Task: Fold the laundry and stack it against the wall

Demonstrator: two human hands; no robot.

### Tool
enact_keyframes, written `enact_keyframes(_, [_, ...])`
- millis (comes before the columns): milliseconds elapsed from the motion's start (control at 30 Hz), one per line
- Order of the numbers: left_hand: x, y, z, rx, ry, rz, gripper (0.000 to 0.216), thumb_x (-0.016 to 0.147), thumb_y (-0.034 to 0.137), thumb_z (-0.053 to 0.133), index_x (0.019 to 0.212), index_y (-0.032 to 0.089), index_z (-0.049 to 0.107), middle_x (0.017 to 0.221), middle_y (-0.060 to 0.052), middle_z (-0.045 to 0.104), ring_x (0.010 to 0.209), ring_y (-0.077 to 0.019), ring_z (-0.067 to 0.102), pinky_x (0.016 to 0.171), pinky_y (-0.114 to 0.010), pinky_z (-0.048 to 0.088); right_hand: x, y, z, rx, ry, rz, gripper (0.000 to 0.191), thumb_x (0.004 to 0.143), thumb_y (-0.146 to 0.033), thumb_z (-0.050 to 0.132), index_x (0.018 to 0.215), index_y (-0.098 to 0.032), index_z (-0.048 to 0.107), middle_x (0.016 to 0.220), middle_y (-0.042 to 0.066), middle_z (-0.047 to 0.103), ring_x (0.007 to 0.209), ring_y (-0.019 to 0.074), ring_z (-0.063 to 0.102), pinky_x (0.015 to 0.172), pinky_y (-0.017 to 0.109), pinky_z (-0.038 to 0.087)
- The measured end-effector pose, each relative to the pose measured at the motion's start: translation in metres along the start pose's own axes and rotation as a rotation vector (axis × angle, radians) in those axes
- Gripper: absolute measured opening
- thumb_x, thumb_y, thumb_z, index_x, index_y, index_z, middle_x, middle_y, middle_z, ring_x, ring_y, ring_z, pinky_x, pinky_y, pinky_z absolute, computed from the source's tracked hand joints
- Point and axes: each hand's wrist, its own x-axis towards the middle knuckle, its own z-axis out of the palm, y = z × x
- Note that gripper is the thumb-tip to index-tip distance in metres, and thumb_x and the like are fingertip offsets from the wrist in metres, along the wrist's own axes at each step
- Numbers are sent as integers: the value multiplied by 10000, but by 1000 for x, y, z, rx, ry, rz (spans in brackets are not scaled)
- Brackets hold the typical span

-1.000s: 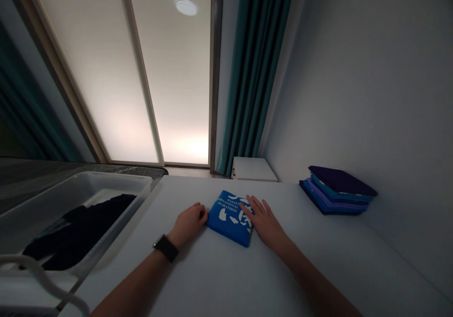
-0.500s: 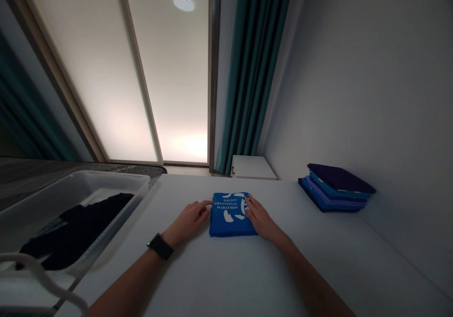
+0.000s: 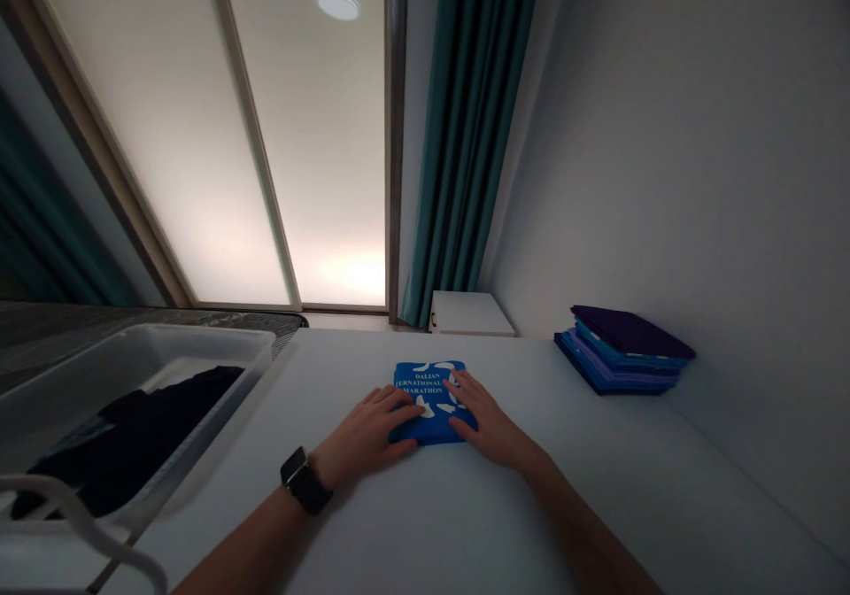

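Note:
A folded blue T-shirt-like garment (image 3: 435, 428) with white print reading "MARATHON" lies flat on the white table (image 3: 425, 515). My left hand (image 3: 375, 427), with a black watch on its wrist, rests over the garment's left and lower-left part, fingers spread. On its right side lies my right hand (image 3: 488, 422), fingers stretched out and apart across the print. Both hands touch the cloth from above, and parts of the lettering are covered by the left fingers.
A stack of folded purple and blue clothes (image 3: 621, 356) sits at the table's right by the wall. At the left stands a translucent plastic bin (image 3: 256, 347) holding dark clothing (image 3: 133, 436). A pale curved tube (image 3: 93, 533) crosses the lower left corner. Behind the table is a white cabinet (image 3: 471, 313).
My left hand has moved from the garment's left edge onto its lower-left front. My right hand's fingers have spread further over the cloth. The view has shifted slightly.

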Motion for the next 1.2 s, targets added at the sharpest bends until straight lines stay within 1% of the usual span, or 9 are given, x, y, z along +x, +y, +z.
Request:
enact_keyframes(133, [0,3,7,47,-28,60,376,881,254,598,1251,286,539,1129,-34,598,1010,-216,551,882,-360,471,-12,-12,-6,-77,-61,-143,651,881,-369,545,1481,-332,298,1570,-14,227,1446,244,175,1186,494,92])
enact_keyframes(233, [0,2,8,54,-33,78,291,899,215,555,1187,254,571,1112,-46,609,1002,-212,555,830,-330,491,-17,-14,-5,-128,-26,-181,627,834,-209,536,1442,-282,400,1525,16,341,1411,240,284,1181,481,176])
enact_keyframes(333, [2,2,5,14,-28,81,201,921,201,508,1094,228,607,1060,-46,631,987,-198,566,833,-316,495,-19,-13,-4,-156,28,-212,602,805,-122,495,1397,-231,476,1462,45,445,1360,226,382,1166,455,251])
enact_keyframes(467, [3,2,4,-50,-25,29,156,934,187,476,1021,207,604,1013,-37,647,959,-183,575,807,-294,494,-21,-15,-4,-191,54,-218,548,821,-93,464,1354,-201,523,1397,60,523,1303,213,462,1142,438,312])
enact_keyframes(633, [3,3,4,-37,-27,24,123,913,196,513,1004,206,596,1021,-41,642,954,-189,578,797,-298,492,-17,-23,1,-334,104,-234,474,858,-132,517,1327,-194,545,1360,96,557,1246,248,517,1085,463,387])
enact_keyframes(767, [2,5,2,8,-36,48,163,893,154,533,1030,221,591,1070,-37,636,965,-190,579,818,-312,494,-14,-17,11,-444,118,-258,507,870,-52,442,1352,-190,518,1377,103,540,1263,241,507,1069,446,409])
enact_keyframes(900, [3,4,0,42,-61,86,173,879,101,519,985,216,594,1054,-37,630,974,-189,572,843,-315,486,-16,-2,15,-442,96,-290,576,865,-6,369,1406,-185,452,1426,91,485,1322,213,442,1098,418,385])
enact_keyframes(1067, [2,4,-2,34,-83,83,158,867,126,540,974,222,604,1072,-34,614,979,-188,560,839,-305,479,-22,2,9,-288,-11,-254,651,840,2,326,1459,-195,366,1506,61,363,1401,187,302,1165,439,262])
enact_keyframes(1200, [3,7,-5,-4,-82,68,120,923,220,496,908,214,615,1032,-35,620,933,-182,559,816,-305,475,-26,2,-1,-16,-81,-176,694,805,-37,370,1472,-227,339,1547,12,269,1438,194,192,1192,465,144])
